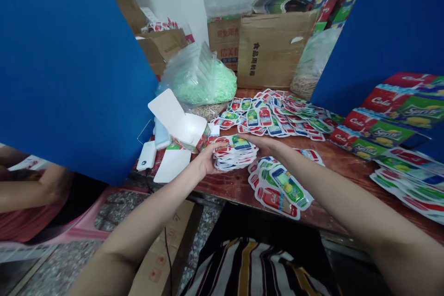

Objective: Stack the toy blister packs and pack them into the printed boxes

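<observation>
Both my hands hold one stack of small bottle-print packets (234, 151) just above the wooden table (239, 184). My left hand (207, 158) grips the stack's left end, fingers curled round it. My right hand (265, 144) closes on its right end, partly hidden behind the packets. An open white carton (182, 126) with its flaps up stands just left of the stack. Loose packets (279, 189) lie under my right forearm, and many more (277, 113) are spread farther back.
Blue panels (69, 64) stand at the left and right. A clear bag of green shreds (201, 78) and cardboard boxes (274, 48) line the back. Stacked Cola and Sprite cartons (391, 115) fill the right. A seated person's arm (24, 194) shows at the far left.
</observation>
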`<state>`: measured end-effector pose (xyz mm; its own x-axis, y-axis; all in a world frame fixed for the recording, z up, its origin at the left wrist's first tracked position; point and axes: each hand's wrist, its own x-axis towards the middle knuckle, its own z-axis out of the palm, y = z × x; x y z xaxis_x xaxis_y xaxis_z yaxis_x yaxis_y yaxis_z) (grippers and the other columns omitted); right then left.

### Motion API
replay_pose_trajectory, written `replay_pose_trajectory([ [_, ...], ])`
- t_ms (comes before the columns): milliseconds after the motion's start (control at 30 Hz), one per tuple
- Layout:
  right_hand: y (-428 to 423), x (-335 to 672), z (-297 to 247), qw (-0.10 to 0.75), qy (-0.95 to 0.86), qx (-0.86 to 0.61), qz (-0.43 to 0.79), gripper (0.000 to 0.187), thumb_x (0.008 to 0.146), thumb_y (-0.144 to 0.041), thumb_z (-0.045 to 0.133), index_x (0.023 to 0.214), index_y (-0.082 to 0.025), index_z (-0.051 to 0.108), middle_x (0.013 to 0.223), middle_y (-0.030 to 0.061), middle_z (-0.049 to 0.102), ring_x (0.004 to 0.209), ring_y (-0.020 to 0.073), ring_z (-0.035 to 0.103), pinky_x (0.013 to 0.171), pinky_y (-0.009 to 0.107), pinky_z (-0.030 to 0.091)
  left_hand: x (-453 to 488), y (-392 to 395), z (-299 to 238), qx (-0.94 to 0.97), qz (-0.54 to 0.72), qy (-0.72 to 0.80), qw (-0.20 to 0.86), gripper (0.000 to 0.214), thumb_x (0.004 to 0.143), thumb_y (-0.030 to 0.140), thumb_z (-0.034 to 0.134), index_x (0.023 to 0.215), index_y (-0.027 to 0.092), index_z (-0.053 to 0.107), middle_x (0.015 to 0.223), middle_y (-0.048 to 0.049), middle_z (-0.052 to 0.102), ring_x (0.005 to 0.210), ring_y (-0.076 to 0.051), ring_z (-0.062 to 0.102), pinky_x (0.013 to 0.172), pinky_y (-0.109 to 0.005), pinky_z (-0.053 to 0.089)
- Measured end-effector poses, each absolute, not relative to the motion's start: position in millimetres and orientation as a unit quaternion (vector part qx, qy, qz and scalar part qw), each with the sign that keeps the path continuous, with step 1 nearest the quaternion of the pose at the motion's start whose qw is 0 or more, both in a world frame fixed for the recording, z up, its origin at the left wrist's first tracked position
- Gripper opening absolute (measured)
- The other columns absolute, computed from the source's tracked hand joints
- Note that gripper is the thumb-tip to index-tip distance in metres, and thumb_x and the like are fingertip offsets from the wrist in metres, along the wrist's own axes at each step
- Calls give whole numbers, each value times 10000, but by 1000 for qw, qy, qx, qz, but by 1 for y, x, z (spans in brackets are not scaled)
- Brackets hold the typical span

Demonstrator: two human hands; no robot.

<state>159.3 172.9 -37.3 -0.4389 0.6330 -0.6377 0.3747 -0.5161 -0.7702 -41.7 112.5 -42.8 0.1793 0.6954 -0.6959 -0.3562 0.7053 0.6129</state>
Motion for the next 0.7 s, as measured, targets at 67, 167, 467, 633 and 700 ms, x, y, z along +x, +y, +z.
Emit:
replay_pose_trajectory([
  [67, 171, 159, -34, 76, -445, -521, 724, 546, 831, -652, 513, 915, -127, 639, 790, 108, 692, 676, 214, 650, 603, 395, 585, -42, 111, -41, 156, 342, 526, 763, 400, 573, 289, 811, 927, 185, 655, 749, -86, 728, 788, -316, 698, 725, -482, 560],
  [167, 168, 159, -29, 72, -430, -524, 732, 528, 854, -634, 494, 917, -129, 631, 800, 112, 691, 715, 215, 655, 607, 374, 587, -44, 109, -41, 156, 336, 527, 765, 398, 577, 325, 812, 918, 194, 655, 748, -87, 723, 788, -321, 695, 726, -492, 554],
  [467, 168, 161, -32, 47, -419, -520, 743, 566, 866, -663, 430, 856, -135, 634, 764, 137, 681, 669, 234, 653, 558, 422, 587, -44, 105, -39, 151, 353, 545, 745, 386, 591, 318, 794, 924, 179, 656, 779, -104, 725, 800, -321, 691, 718, -483, 561],
  [633, 166, 163, -31, 39, -426, -511, 745, 591, 888, -656, 385, 907, -125, 643, 759, 139, 689, 628, 224, 651, 528, 393, 577, -44, 105, -39, 116, 292, 561, 766, 432, 590, 414, 784, 924, 172, 654, 755, -111, 719, 753, -323, 690, 650, -465, 563],
  [700, 165, 163, -29, 43, -423, -514, 745, 569, 890, -646, 396, 910, -134, 645, 756, 130, 693, 630, 223, 653, 529, 389, 577, -45, 105, -41, 118, 294, 554, 770, 437, 585, 416, 789, 925, 177, 654, 749, -107, 718, 751, -316, 690, 653, -457, 564],
])
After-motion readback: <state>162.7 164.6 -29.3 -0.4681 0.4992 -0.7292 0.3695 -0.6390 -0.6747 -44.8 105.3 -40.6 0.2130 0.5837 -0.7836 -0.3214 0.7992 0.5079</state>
